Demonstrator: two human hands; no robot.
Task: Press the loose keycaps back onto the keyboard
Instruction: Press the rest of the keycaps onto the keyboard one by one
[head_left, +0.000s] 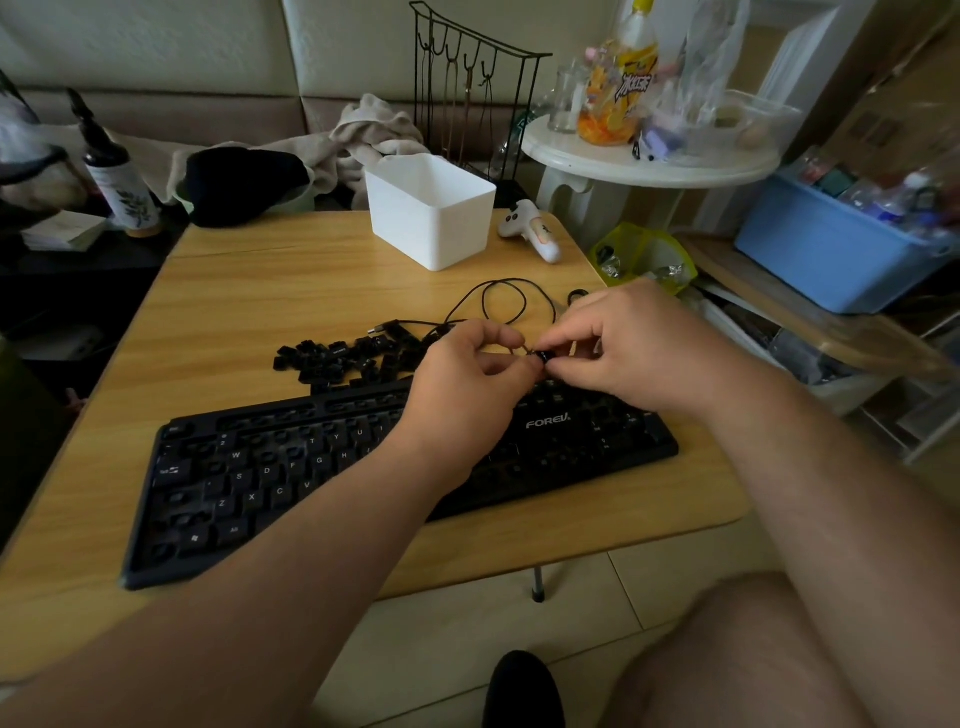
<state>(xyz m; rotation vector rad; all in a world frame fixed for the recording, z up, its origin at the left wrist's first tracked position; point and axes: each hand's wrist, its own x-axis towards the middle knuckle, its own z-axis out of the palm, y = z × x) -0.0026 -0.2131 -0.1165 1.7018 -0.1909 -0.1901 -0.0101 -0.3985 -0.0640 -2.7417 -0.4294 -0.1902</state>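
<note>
Fingers of both hands pinching one keycap (542, 357) above keyboard (249, 483), loose keycaps (343, 359) behind

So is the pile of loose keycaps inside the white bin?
No, the keycaps lie heaped on the bare table just behind the keyboard, well apart from the white bin.

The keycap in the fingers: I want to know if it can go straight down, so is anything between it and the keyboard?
Nothing visible. The keycap is pinched between the left hand and right hand, just above the keyboard far edge. The cable and loose pile lie behind.
</note>
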